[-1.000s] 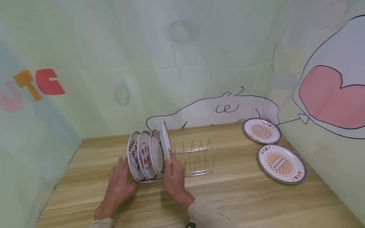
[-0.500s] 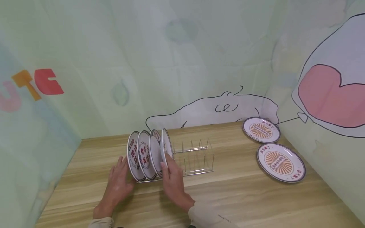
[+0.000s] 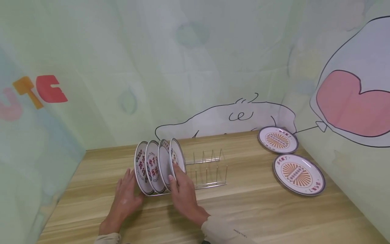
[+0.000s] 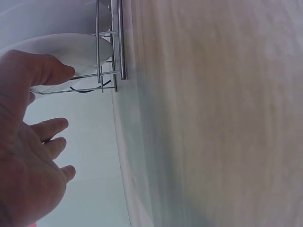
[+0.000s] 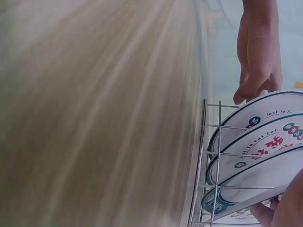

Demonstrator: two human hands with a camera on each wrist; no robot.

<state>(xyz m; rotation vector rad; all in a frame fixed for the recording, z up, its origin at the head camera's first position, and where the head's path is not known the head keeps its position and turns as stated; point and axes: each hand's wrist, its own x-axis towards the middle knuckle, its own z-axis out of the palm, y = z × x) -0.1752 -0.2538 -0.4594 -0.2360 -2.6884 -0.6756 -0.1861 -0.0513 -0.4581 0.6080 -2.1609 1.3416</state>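
My right hand (image 3: 183, 195) pinches the near rim of a white plate (image 3: 178, 152) with a dark rim and red print. This plate stands on edge in a metal wire rack (image 3: 211, 185), rightmost in a row. To its left in the rack are a plate with a wide pale centre (image 3: 165, 166), a red-printed plate (image 3: 153, 167) and the leftmost plate (image 3: 141, 169). Beside that leftmost plate is my left hand (image 3: 125, 198). In the left wrist view its thumb (image 4: 54, 71) touches the rack's end, with the other fingers loosely extended.
Two flat plates with orange sunburst centres lie at the right, the far plate (image 3: 278, 140) just behind the near plate (image 3: 299, 175). Bare wire slots (image 3: 217, 171) make up the rack's right half. A printed cloth backdrop (image 3: 195, 74) encloses the wooden table (image 3: 259, 210).
The plate in my right hand has come down into the rack and tipped left, so its printed face shows more. My left hand has stayed at the rack's left end.
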